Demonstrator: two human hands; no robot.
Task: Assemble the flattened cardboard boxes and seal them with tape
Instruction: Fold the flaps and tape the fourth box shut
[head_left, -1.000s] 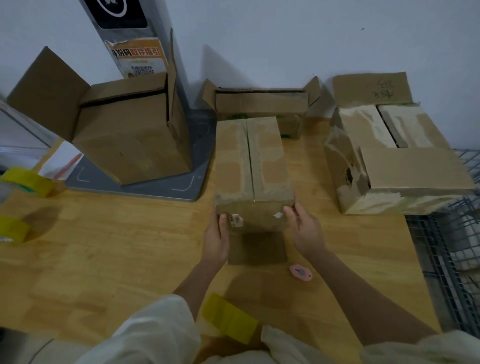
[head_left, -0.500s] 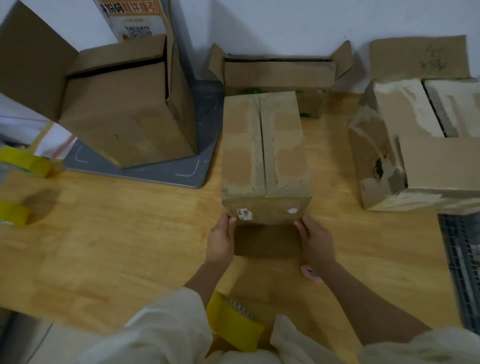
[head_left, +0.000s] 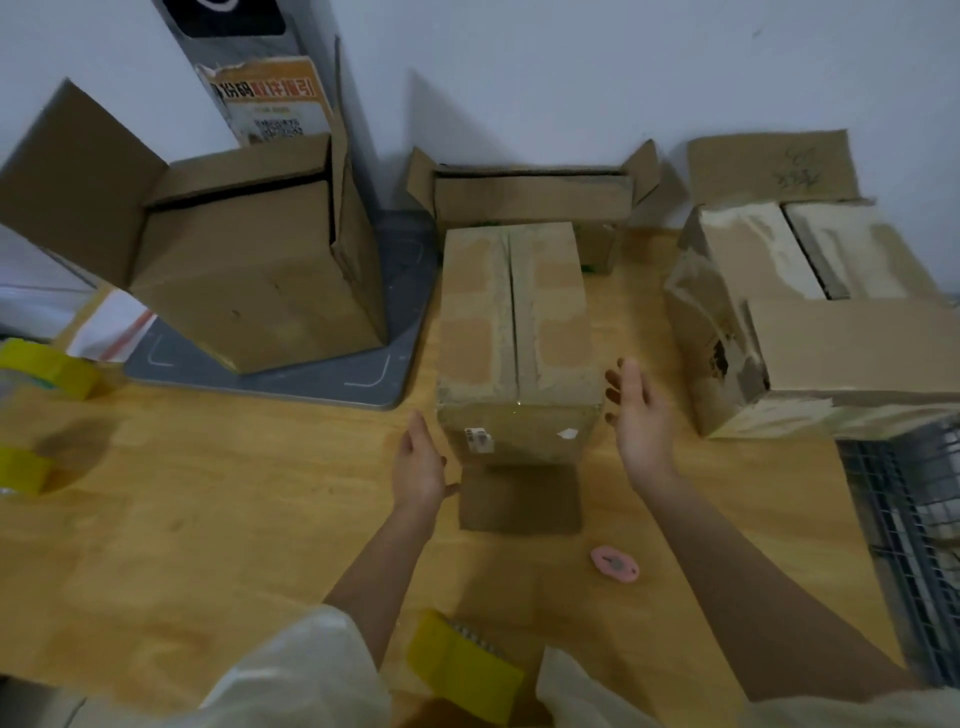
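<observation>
A closed cardboard box (head_left: 514, 332) with worn top flaps stands in the middle of the wooden table (head_left: 208, 519), its bottom flap lying flat toward me. My left hand (head_left: 421, 467) hovers with straight fingers just left of the box's near corner, holding nothing. My right hand (head_left: 636, 410) is spread open just right of the box's near right corner, also free. A yellow tape roll (head_left: 462, 670) sits at the table's near edge between my arms. A small pink cutter (head_left: 614, 564) lies on the table by my right forearm.
A large open box (head_left: 249, 270) stands tilted on a grey base (head_left: 291, 379) at the left. Another open box (head_left: 535, 197) sits against the wall, a worn box (head_left: 810, 322) at the right. Two yellow tape rolls (head_left: 47, 364) lie far left. A wire rack (head_left: 909, 519) borders the right edge.
Both hands have let go of the box's near end and moved apart to its sides, fingers opened. The box stays on the table.
</observation>
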